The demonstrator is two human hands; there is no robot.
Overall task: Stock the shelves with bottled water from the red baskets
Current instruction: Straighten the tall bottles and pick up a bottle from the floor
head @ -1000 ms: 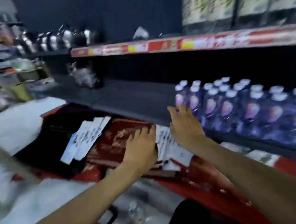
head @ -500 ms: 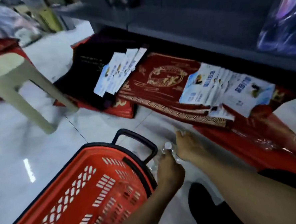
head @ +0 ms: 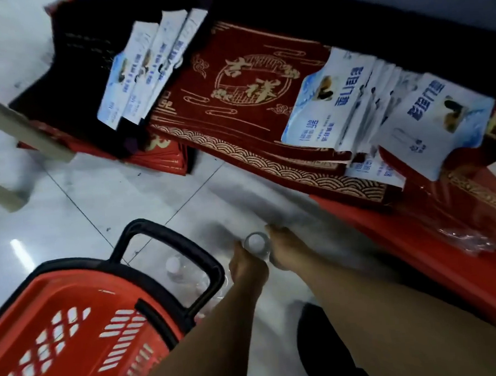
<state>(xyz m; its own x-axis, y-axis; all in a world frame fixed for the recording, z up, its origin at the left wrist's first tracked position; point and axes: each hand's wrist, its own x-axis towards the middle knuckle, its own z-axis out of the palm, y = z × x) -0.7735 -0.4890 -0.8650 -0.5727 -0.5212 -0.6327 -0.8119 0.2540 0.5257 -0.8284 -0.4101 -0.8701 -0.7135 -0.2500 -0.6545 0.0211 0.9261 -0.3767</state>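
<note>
While the bottle (head: 255, 243) sits at the basket's (head: 75, 329) two o'clock, my left hand (head: 247, 267) and right hand (head: 282, 251) flank it, touching; fingers hidden, so I cannot tell the grip

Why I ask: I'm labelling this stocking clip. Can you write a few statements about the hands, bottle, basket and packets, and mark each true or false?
1. The left hand and right hand meet at one white-capped bottle. True.
2. The red basket sits at the upper right of the view. False: it is at the lower left.
3. The basket's handle is black. True.
4. The white-and-blue packets lie on bare floor tiles. False: they lie on the red mats.
</note>
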